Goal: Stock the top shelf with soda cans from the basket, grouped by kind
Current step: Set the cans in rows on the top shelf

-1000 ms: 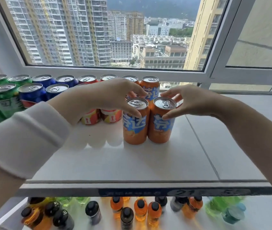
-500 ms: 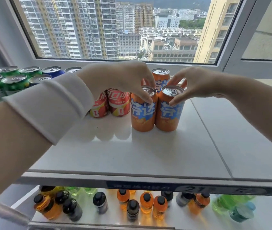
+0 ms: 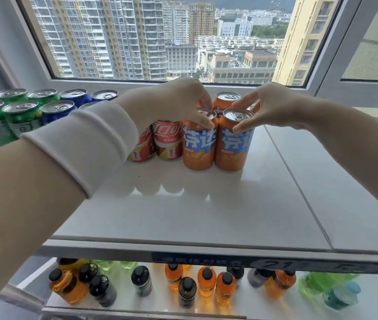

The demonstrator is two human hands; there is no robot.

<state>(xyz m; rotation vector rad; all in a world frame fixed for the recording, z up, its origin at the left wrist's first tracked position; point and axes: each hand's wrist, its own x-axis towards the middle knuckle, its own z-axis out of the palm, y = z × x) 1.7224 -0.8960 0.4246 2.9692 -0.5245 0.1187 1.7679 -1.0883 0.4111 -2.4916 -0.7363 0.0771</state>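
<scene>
Head view. Little had changed from half a second earlier.

- **Left hand** (image 3: 178, 105): kept its fingers curled over the rim of the left front orange can (image 3: 198, 142).
- **Right hand** (image 3: 273, 107): kept pinching the rim of the right front orange can (image 3: 233, 146).
- **The pair:** upright and touching on the top shelf (image 3: 206, 204).
- **Third orange can** (image 3: 227, 99): stood behind them.
- **Red cans** (image 3: 167, 142): stood just beside, on the left.
- **Open room:** bare shelf lay rightward and toward the front edge (image 3: 206, 249).
</scene>
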